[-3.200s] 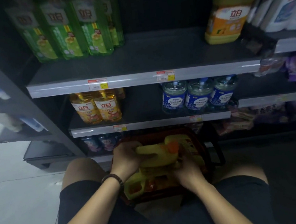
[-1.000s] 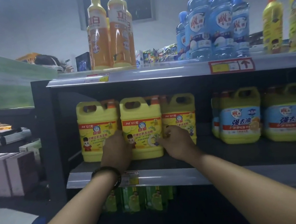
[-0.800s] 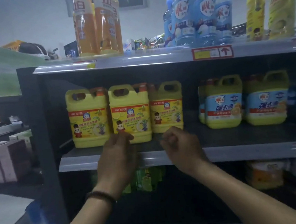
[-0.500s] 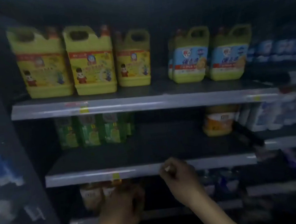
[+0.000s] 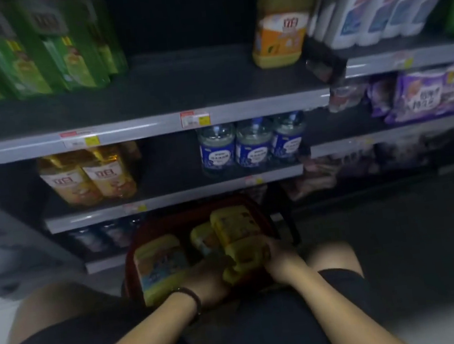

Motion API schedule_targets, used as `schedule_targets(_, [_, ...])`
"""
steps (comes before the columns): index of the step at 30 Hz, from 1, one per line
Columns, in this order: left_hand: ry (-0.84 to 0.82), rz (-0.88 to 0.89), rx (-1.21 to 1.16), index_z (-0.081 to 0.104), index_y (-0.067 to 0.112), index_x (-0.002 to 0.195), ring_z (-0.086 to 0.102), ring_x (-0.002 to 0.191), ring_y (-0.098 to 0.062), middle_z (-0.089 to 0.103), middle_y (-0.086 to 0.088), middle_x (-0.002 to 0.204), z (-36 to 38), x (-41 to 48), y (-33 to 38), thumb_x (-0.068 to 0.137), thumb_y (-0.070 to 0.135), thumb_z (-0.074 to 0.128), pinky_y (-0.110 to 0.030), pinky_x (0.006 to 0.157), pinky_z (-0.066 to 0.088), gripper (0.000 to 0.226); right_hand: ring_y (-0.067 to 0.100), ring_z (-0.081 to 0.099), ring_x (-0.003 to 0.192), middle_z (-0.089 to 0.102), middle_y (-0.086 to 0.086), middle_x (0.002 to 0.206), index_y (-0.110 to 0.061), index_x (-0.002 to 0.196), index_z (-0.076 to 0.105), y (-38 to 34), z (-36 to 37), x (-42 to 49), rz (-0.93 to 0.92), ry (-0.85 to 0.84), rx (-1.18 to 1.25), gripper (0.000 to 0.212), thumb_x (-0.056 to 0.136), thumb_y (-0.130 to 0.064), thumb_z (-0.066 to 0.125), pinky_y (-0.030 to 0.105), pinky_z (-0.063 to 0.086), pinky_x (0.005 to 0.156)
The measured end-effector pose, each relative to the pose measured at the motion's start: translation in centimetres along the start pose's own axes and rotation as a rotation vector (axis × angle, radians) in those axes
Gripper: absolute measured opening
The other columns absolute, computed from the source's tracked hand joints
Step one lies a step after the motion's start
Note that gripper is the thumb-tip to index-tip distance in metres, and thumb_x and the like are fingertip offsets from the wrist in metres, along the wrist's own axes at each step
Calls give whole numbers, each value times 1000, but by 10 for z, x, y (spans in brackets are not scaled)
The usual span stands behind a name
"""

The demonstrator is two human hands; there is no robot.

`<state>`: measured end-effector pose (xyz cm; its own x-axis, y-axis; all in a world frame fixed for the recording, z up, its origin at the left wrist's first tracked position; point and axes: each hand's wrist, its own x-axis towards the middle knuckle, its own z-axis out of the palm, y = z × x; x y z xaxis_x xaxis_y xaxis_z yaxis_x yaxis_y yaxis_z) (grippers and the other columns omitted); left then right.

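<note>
Yellow jug [image 5: 235, 232] in basket [image 5: 130, 263], left hand [image 5: 212, 278] and right hand [image 5: 281, 260] gripping.

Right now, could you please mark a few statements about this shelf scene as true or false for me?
1. The left hand and right hand both hold a yellow jug in the red basket. True.
2. That jug is the only one in the basket. False: a second jug lies beside it, and another shows between them.
3. Three blue-labelled bottles stand side by side. True.
4. The green bottles stand at the right end of the upper shelf. False: they stand at its left end.
5. A dark bracelet sits on the left wrist. True.
</note>
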<state>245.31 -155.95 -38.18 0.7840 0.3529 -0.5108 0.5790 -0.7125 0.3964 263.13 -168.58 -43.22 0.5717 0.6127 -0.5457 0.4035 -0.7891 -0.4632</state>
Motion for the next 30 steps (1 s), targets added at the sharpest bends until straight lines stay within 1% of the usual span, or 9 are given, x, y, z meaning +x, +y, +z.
schedule_targets(3, [-29,-54,92,15,39,164,45,142,-38,18,-12,171,35,20,4,96,57,50,-44,108,47,79,22,66,108,63,1,133,-37,141,52,1,8,-7,36,-63,-83,39,102,-29,51,38,58,94])
schedule_targets(5, [-67,-98,132,10,41,165,37,147,-41,5,-11,174,45,30,9,99,56,52,-47,111,43,80,24,65,109,60,3,135,-35,146,47,0,13,-14,44,-112,-169,46,101,-26,55,41,58,94])
schedule_targets(9, [-66,-138,160,9,41,165,31,149,-44,8,-10,174,57,53,14,98,63,50,-52,116,40,82,29,62,125,54,6,145,-28,155,39,4,9,-21,37,-126,-287,56,102,-20,58,39,54,96])
schedule_targets(13, [-80,-159,207,13,41,164,31,149,-46,17,-11,170,63,72,16,94,71,50,-54,115,40,84,28,63,122,56,9,143,-22,149,47,12,4,-17,72,-109,-302,51,101,-9,59,39,55,95])
schedule_targets(17, [-56,-197,196,30,29,160,40,143,-42,26,-14,165,60,78,14,94,70,54,-50,110,45,82,31,61,125,49,10,150,-27,157,37,18,7,-12,76,-115,-297,59,102,-17,58,45,56,100])
schedule_targets(22, [71,-203,386,30,26,160,61,125,-38,25,-30,165,36,62,-1,107,56,40,-45,93,53,62,33,59,125,38,10,158,-35,163,20,19,10,-6,49,-140,-314,77,100,-36,64,47,58,95])
schedule_targets(25, [145,-146,388,39,43,153,68,115,-31,50,-14,152,13,57,-5,104,60,44,-40,85,55,52,34,57,131,28,11,167,-37,168,-1,19,9,-9,-15,-152,-299,93,101,-51,62,47,56,97])
schedule_targets(27, [207,-113,331,37,45,153,68,113,-28,59,-5,139,-1,53,-8,103,62,43,-37,86,57,53,33,57,133,25,10,170,-36,168,-3,18,8,-9,-46,-97,-240,96,100,-56,61,48,55,101])
schedule_targets(30, [260,-56,255,34,43,156,65,121,-27,60,-1,143,-15,46,-13,105,61,36,-37,90,55,54,29,52,140,25,5,172,-36,169,4,14,6,-6,-77,-66,-119,91,101,-60,58,46,50,110])
